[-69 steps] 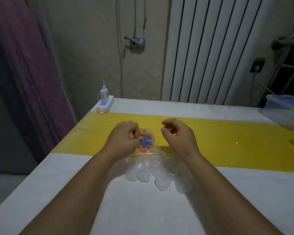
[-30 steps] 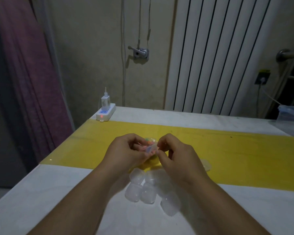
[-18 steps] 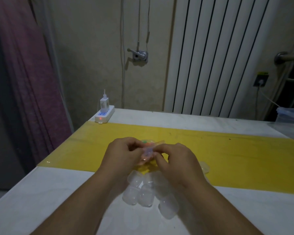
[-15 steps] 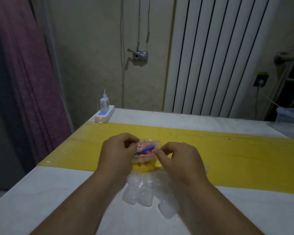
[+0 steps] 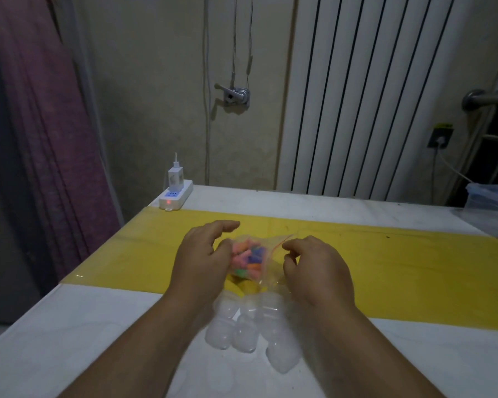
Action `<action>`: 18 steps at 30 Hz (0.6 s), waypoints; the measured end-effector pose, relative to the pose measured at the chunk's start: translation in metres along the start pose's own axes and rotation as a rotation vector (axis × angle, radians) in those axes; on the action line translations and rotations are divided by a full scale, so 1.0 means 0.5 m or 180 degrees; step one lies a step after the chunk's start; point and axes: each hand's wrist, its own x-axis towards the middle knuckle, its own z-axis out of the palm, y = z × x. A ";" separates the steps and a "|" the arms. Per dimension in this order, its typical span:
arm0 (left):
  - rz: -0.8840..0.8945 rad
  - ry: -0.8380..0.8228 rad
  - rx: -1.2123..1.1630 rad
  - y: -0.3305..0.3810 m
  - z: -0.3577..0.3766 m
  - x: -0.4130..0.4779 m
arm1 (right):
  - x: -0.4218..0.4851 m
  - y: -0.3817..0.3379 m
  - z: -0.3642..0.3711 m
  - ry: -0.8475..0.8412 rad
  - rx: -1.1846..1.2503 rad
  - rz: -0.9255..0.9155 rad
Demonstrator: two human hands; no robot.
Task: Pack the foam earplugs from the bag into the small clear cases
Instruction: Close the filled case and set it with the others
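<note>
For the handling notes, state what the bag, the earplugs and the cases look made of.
Bag: thin clear plastic film, glossy; it crinkles and shows its contents. Earplugs: probably soft foam, matte, brightly coloured. Cases: clear, slightly frosted hard plastic, likely; the table shows through.

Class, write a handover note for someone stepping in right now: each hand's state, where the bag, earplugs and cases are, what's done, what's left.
Left hand: fingers loosely spread beside the bag, gripping nothing.
Right hand: pinches the bag's rim.
Bag of coloured earplugs lies on the yellow mat between the hands; clear cases cluster nearer, on the white table.
Done: bag mouth looks open.
Left: no case shows colour; all packing remains.
</note>
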 end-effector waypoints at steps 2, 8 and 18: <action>-0.0045 -0.0084 0.0391 -0.020 0.002 0.006 | 0.003 0.008 -0.003 -0.0049 -0.0016 0.0079; -0.0135 -0.0897 0.0813 -0.046 0.002 0.018 | 0.011 0.025 -0.012 -0.0076 -0.0168 0.0048; 0.0027 -0.0959 0.0622 -0.055 0.014 0.015 | 0.017 0.002 0.024 -0.1205 0.0233 -0.0444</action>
